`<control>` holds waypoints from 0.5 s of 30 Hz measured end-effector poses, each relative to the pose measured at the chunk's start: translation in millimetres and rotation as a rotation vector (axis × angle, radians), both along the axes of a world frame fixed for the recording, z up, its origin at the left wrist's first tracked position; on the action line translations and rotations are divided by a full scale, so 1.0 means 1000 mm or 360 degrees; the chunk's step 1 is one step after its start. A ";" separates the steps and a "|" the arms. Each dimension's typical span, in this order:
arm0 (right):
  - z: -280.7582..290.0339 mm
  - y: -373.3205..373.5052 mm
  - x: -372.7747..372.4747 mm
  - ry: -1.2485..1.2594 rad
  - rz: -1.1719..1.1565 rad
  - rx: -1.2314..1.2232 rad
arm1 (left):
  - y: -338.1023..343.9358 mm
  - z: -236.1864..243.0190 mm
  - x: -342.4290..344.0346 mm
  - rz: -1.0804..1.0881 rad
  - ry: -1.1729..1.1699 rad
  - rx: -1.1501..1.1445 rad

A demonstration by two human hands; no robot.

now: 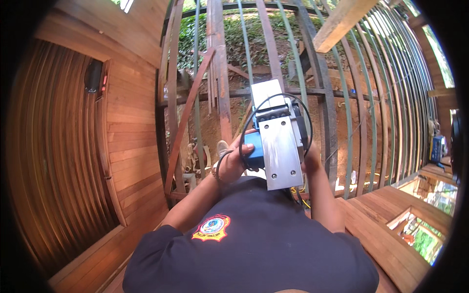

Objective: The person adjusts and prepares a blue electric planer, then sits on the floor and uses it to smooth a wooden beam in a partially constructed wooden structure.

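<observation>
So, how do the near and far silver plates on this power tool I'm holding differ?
The near plate is longer; the far plate is shorter. The near plate shows four dark screw holes; none are visible on the far plate. Both look flat and silvery.

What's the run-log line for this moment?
left grip: holding blue planer | right grip: at planer's right side, mostly hidden | metal sole: facing camera | black cord: looped across planer
</observation>
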State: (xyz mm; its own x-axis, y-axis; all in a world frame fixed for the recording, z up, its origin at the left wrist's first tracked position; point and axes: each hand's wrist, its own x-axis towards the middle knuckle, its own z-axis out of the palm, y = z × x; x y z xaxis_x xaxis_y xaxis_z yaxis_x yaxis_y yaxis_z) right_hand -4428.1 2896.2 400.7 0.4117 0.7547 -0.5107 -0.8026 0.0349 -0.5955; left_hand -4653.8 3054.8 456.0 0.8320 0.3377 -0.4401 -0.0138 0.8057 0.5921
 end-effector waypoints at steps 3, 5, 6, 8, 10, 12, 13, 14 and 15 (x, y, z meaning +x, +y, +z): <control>-0.040 -0.018 -0.023 0.0154 -0.0028 -0.0018 | 0.004 -0.032 -0.015 -0.0070 -0.0135 0.0007; -0.048 -0.019 -0.036 0.0143 0.0079 -0.0165 | 0.001 -0.034 -0.030 -0.0080 -0.0075 -0.0144; -0.053 -0.017 -0.046 0.0169 0.0117 -0.0236 | 0.003 -0.039 -0.035 -0.0092 -0.0055 -0.0132; -0.066 -0.006 -0.068 0.0227 0.0131 -0.0311 | 0.010 -0.043 -0.045 -0.0130 -0.0022 -0.0145; -0.080 -0.004 -0.088 0.0316 0.0055 -0.0355 | 0.019 -0.042 -0.051 -0.0194 0.0008 -0.0200; -0.092 -0.005 -0.105 0.0388 -0.0080 -0.0368 | 0.025 -0.072 -0.058 -0.0203 -0.0056 -0.0253; -0.099 -0.006 -0.112 0.0409 -0.0145 -0.0364 | 0.027 -0.090 -0.061 -0.0203 -0.0091 -0.0276; -0.104 -0.007 -0.115 0.0424 -0.0203 -0.0373 | 0.030 -0.099 -0.065 -0.0253 -0.0055 -0.0278; -0.109 -0.010 -0.116 0.0399 -0.0275 -0.0375 | 0.038 -0.111 -0.072 -0.0383 0.0136 -0.0104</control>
